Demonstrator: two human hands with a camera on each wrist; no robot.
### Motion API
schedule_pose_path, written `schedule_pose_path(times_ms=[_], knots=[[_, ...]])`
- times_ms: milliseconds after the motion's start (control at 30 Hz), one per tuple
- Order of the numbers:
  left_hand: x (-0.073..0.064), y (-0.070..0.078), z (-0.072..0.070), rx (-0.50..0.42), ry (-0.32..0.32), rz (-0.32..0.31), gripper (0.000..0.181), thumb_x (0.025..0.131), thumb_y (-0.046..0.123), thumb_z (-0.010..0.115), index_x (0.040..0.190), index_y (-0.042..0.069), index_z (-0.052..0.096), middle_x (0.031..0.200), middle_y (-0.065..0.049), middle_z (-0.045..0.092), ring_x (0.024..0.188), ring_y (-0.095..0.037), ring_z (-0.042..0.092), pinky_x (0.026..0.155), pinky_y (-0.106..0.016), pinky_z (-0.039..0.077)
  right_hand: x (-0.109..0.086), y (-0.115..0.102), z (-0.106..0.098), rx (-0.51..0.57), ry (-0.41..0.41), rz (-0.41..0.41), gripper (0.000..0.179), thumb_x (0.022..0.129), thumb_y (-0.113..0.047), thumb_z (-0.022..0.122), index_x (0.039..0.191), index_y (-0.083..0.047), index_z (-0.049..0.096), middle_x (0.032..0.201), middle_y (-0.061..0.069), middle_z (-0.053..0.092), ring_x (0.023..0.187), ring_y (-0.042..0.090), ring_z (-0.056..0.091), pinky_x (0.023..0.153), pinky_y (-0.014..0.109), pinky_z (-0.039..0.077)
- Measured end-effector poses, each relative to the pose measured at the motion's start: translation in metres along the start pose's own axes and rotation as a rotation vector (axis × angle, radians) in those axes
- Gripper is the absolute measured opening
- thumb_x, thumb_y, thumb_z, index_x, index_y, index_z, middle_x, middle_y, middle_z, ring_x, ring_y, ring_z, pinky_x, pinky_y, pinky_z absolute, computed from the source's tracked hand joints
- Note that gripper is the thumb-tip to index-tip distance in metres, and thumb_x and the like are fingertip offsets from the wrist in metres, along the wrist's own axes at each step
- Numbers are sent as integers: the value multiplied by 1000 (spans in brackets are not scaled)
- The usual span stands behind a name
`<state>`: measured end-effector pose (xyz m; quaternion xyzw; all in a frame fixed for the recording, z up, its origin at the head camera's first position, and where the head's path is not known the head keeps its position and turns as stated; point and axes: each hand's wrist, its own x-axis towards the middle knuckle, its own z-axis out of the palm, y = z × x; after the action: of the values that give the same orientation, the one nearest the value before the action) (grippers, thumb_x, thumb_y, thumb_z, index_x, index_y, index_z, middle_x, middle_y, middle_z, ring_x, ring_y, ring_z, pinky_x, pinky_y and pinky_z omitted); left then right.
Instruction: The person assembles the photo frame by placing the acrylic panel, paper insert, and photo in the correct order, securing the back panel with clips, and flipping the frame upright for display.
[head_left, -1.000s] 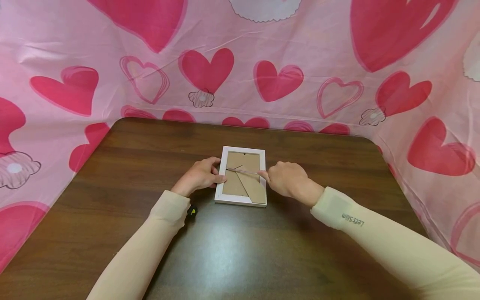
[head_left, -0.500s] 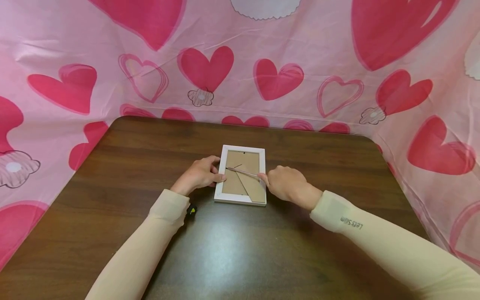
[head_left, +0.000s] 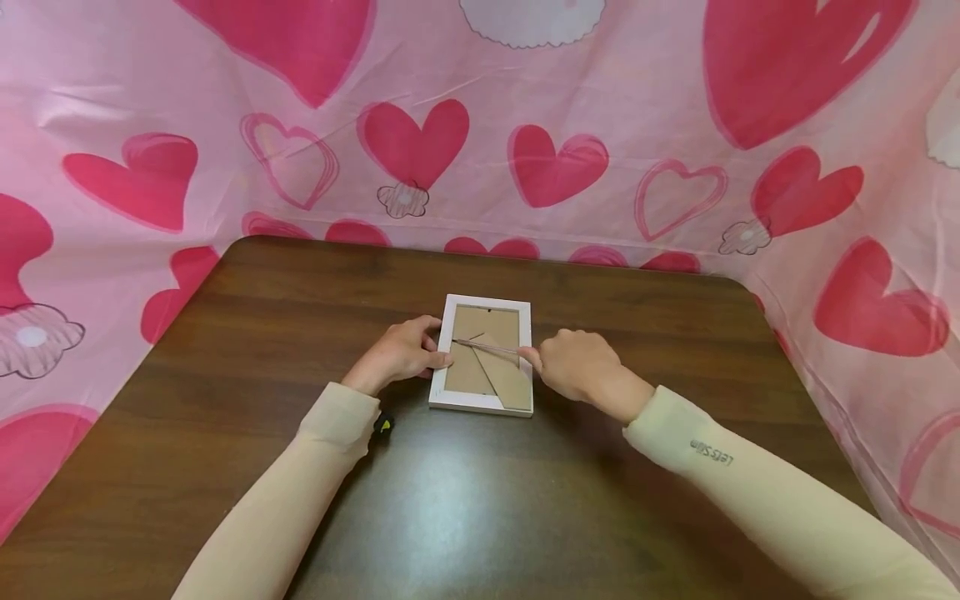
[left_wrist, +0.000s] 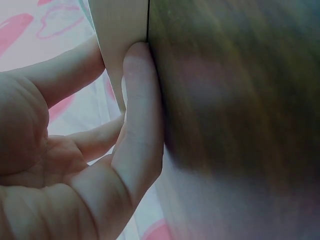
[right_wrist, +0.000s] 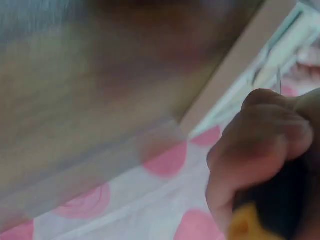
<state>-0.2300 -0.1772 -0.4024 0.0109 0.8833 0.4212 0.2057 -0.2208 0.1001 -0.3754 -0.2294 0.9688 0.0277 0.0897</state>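
Observation:
A white picture frame [head_left: 480,402] lies face down on the brown table, its beige backing board [head_left: 465,377] and folded stand [head_left: 510,379] showing. At the frame's left edge my left hand [head_left: 401,350] grips it, thumb on top; in the left wrist view, fingers [left_wrist: 142,95] press its side near the tabletop. My right hand [head_left: 581,364] holds a screwdriver, whose thin metal shaft [head_left: 487,346] crosses the backing and reaches the inner left edge of the frame. Its black and yellow handle [right_wrist: 245,222] sits inside the curled fingers in the right wrist view.
The wooden table [head_left: 480,517] reaches back to a pink heart-patterned cloth [head_left: 480,167] hanging behind and at both sides. A small black and yellow object [head_left: 385,425] shows beside the left wrist, partly hidden.
The handle end of the screwdriver has dipped slightly towards me with the right hand, while its tip stays at the same edge. The left hand and the picture frame hold their places.

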Motion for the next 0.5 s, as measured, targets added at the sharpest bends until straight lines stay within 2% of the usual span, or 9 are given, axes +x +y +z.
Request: schedule_pose_path(times_ms=[100, 233, 300, 433, 500], knots=[[1, 1, 1, -6, -2, 0, 74, 97, 16, 80, 159, 5, 42, 117, -18, 63, 92, -27, 71, 88, -40, 64, -5, 9, -10, -4, 35, -4, 67, 111, -54, 42, 58, -16, 56, 55, 2, 49, 57, 22, 55, 54, 42, 53], [2, 3, 0, -6, -1, -6, 75, 96, 15, 81, 159, 5, 42, 117, -18, 63, 93, -27, 70, 87, -40, 64, -21, 18, -21, 63, 99, -65, 65, 111, -52, 46, 57, -17, 54, 53, -1, 44, 56, 19, 52, 57, 41, 50], [1, 4, 0, -4, 1, -10, 75, 96, 16, 81, 159, 5, 42, 117, -18, 63, 94, -28, 70, 88, -40, 64, -31, 22, -25, 87, 106, -98, 61, 111, -51, 48, 61, -19, 59, 53, -3, 43, 56, 17, 50, 58, 41, 49], [1, 3, 0, -5, 0, -10, 74, 96, 15, 81, 159, 5, 42, 117, -18, 63, 93, -28, 70, 88, -40, 64, -49, 27, -28, 90, 126, -143, 56, 110, -47, 54, 60, -22, 59, 51, -8, 37, 52, 14, 43, 57, 39, 48], [1, 2, 0, -6, 0, -6, 74, 96, 15, 80, 159, 4, 42, 116, -19, 63, 92, -27, 71, 88, -40, 64, -58, 29, -26, 74, 148, -161, 56, 110, -45, 57, 58, -23, 53, 51, -10, 34, 51, 13, 40, 56, 39, 47]])
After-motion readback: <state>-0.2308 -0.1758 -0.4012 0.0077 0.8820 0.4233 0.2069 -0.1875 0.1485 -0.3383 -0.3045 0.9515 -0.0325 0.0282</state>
